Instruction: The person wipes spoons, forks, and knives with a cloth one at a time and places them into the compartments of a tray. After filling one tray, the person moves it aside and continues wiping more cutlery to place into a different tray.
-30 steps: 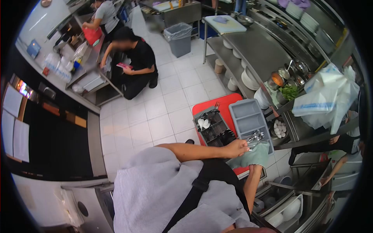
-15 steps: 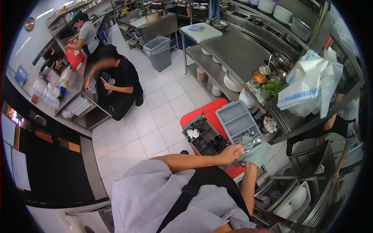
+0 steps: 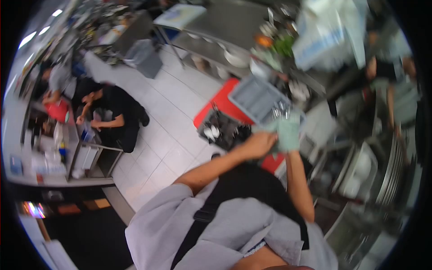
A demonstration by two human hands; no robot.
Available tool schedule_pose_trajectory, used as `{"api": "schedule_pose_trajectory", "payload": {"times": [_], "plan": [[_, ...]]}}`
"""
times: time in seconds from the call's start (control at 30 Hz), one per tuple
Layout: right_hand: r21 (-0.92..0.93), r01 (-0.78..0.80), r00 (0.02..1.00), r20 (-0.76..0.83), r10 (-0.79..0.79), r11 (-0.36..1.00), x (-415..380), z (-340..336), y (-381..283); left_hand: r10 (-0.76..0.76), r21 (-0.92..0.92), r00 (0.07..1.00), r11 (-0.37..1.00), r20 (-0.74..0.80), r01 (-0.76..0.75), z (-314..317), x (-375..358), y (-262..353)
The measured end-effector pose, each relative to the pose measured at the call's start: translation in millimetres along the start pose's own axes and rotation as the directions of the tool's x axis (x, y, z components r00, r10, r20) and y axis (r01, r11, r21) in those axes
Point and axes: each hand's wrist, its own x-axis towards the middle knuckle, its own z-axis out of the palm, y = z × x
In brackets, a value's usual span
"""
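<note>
A pale green cloth (image 3: pixel 288 133) hangs over my right hand (image 3: pixel 292 153), hiding its fingers. Metal cutlery (image 3: pixel 281 110) shows just above the cloth; blur hides whether it is held in it or lies in the tray behind. My left hand (image 3: pixel 265 141) is closed at the cloth's left edge, seemingly pinching it. Beyond both hands is a grey divided cutlery tray (image 3: pixel 252 96). Left of it, a dark cutlery caddy (image 3: pixel 220 130) holds white spoons (image 3: pixel 211 132) and black utensils (image 3: pixel 242 132). A red surface (image 3: pixel 216 101) lies under both containers.
A steel table (image 3: pixel 225 22) with a lower shelf stands ahead. Plastic bags (image 3: pixel 330 33) hang at the upper right. A person in black (image 3: pixel 114 114) crouches at the left near another worker (image 3: pixel 63 81). A grey bin (image 3: pixel 146 58) stands on the tiled floor (image 3: pixel 166 99). Racks of dishes (image 3: pixel 360 171) are right.
The camera view has swung and blurred, shifting the scene. My left hand stays closed at the cloth, which now hangs more upright over my right hand. The crouching person's hands have come closer together.
</note>
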Motion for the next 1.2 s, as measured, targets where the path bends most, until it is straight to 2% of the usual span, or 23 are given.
{"api": "schedule_pose_trajectory", "payload": {"times": [0.03,0.07,0.1,0.13,0.2,0.23,0.27,0.33,0.43,0.47,0.6,0.67,0.7,0.73,0.77,0.8,0.83,0.87,0.97,1.03,1.1,1.17,1.2], "plan": [[-0.259,-0.142,0.94,0.267,0.213,0.955,0,-16,-8,0.033,0.105,0.997,0.994,0.063,-0.04,-12,7,4],[0.464,-0.583,0.812,0.338,0.475,0.667,-4,-22,-16,0.005,0.203,1.0,0.979,-0.025,0.0,-26,9,7],[0.894,-0.436,0.611,0.379,0.695,-0.105,-8,-28,-25,-0.098,-0.054,0.977,0.995,-0.188,0.089,-34,14,11],[0.673,-0.657,0.714,0.411,0.567,0.339,-11,-37,-18,-0.23,-0.215,0.962,0.957,-0.147,0.196,-39,18,12],[0.464,-0.778,0.628,0.582,0.516,0.423,-13,-52,-21,-0.122,-0.359,0.974,0.932,-0.19,0.047,-19,34,-3],[0.566,-0.822,0.503,0.664,0.553,0.068,-14,-60,-34,-0.087,-0.428,0.982,0.904,-0.166,0.007,-8,44,-13],[0.589,-0.753,0.382,0.754,0.534,-0.293,-18,-66,-42,-0.091,-0.535,0.993,0.844,-0.074,0.037,-1,52,-28],[0.545,-0.775,0.336,0.784,0.521,-0.32,-39,-63,-40,-0.061,-0.715,0.992,0.688,0.111,0.123,11,69,-45],[0.514,-0.774,0.345,0.832,0.434,-0.371,-62,-60,-41,-0.166,-0.652,0.964,0.711,0.207,0.263,17,56,-28],[0.498,-0.784,0.335,0.842,0.424,-0.37,-81,-45,-36,-0.207,-0.613,0.959,0.738,0.192,0.282,17,52,-12],[0.44,-0.845,0.312,0.867,0.388,-0.303,-105,-32,-34,-0.2,-0.591,0.973,0.773,0.117,0.231,60,63,-60],[0.207,-0.962,0.27,0.811,0.519,0.176,-57,-54,-48,-0.249,-0.628,0.968,0.747,0.035,0.215,74,78,-85],[0.032,-0.922,0.269,0.771,0.577,0.387,-42,-62,-53,-0.279,-0.648,0.96,0.732,-0.005,0.21,74,84,-86],[-0.133,-0.776,0.342,0.733,0.588,0.617,-50,-57,-52,-0.249,-0.608,0.968,0.763,0.038,0.22,73,89,-89],[0.077,-0.926,0.318,0.686,0.654,0.369,-58,-52,-51,-0.284,-0.615,0.957,0.744,0.062,0.261,78,91,-89],[0.297,-0.951,0.268,0.647,0.714,0.089,-66,-45,-48,-0.316,-0.621,0.945,0.725,0.084,0.297,81,95,-83],[0.496,-0.848,0.197,0.622,0.758,-0.186,-77,-34,-42,-0.347,-0.627,0.932,0.705,0.104,0.332,83,98,-80],[0.486,-0.848,0.16,0.618,0.77,-0.213,-105,-5,-15,-0.383,-0.531,0.916,0.754,0.121,0.386,82,99,-81],[0.58,-0.564,0.018,0.72,0.694,-0.587,-164,49,44,-0.356,-0.405,0.93,0.84,0.089,0.361,115,83,-139],[0.439,-0.704,-0.089,0.725,0.683,-0.558,-209,106,100,-0.422,-0.441,0.887,0.771,0.186,0.459,111,60,-138],[0.443,-0.728,-0.081,0.701,0.708,-0.523,-212,132,128,-0.47,-0.445,0.845,0.719,0.254,0.534,107,37,-139],[0.601,-0.639,0.028,0.641,0.767,-0.48,-204,135,136,-0.504,-0.422,0.812,0.694,0.296,0.584,104,19,-142],[0.606,-0.637,0.03,0.637,0.77,-0.476,-204,134,138,-0.531,-0.392,0.804,0.702,0.268,0.595,104,13,-144]]}}
